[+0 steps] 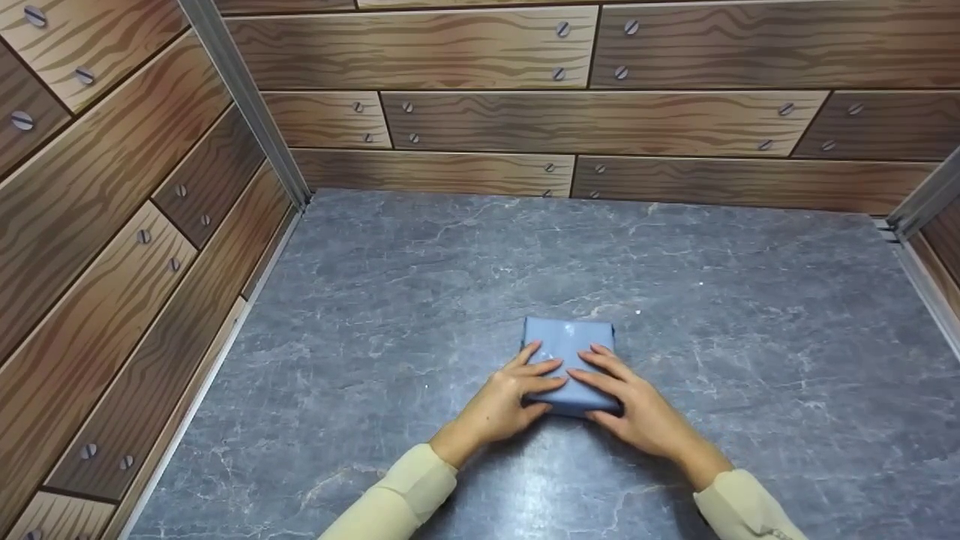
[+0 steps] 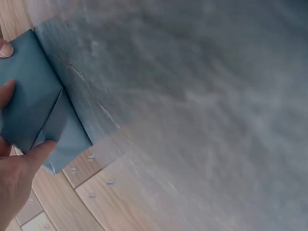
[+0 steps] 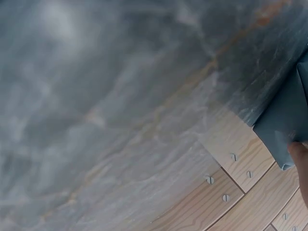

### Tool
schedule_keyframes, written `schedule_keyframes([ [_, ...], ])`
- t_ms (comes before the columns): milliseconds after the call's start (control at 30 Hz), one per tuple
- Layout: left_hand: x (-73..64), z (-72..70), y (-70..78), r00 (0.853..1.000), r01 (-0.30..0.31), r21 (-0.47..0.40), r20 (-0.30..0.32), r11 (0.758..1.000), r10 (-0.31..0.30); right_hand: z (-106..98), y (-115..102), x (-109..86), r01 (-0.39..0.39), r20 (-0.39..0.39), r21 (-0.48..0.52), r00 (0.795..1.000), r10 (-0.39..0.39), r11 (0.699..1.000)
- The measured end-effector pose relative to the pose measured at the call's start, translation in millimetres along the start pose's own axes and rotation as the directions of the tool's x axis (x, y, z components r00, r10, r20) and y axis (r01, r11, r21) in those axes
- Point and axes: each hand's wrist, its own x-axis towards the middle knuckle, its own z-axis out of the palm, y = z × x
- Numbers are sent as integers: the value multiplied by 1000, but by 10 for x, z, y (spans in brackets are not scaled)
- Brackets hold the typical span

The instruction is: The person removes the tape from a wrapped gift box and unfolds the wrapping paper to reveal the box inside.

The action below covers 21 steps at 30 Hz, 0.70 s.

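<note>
A flat blue package wrapped in smooth paper lies on the grey marbled table. My left hand rests on its left half, fingers spread over the top and thumb low at the near side. From the right, my right hand mirrors it, with fairly straight fingers on the top and the thumb by the near edge. In the left wrist view, a finger presses the folded end of the blue package, where a diagonal crease shows. The right wrist view has a finger against the other folded end.
The marbled table extends around the package on all sides. Wood-patterned panels stand along its back and left, with metal corner posts between them. Tiny white specks lie beyond the package.
</note>
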Motion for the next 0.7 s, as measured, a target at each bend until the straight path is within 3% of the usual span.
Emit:
schedule_keyframes([
  [167, 35, -16, 91, 998, -4, 80, -66, 997, 9, -9, -20, 6, -70, -81, 63, 994, 75, 996],
  [267, 69, 10, 133, 994, -3, 137, -110, 991, 19, -12, -9, 40, -172, -176, 139, 965, 195, 975],
  [333, 80, 35, 151, 994, -4, 159, -104, 987, 20, -12, 2, 63, -237, -202, 171, 941, 270, 956],
  [433, 75, 71, 166, 998, 6, 170, -65, 985, 5, -14, 8, 82, -298, -184, 176, 926, 329, 938],
  [700, 77, 75, 165, 999, 30, 116, -47, 993, -25, -46, -1, 102, -325, -152, 167, 924, 350, 931],
])
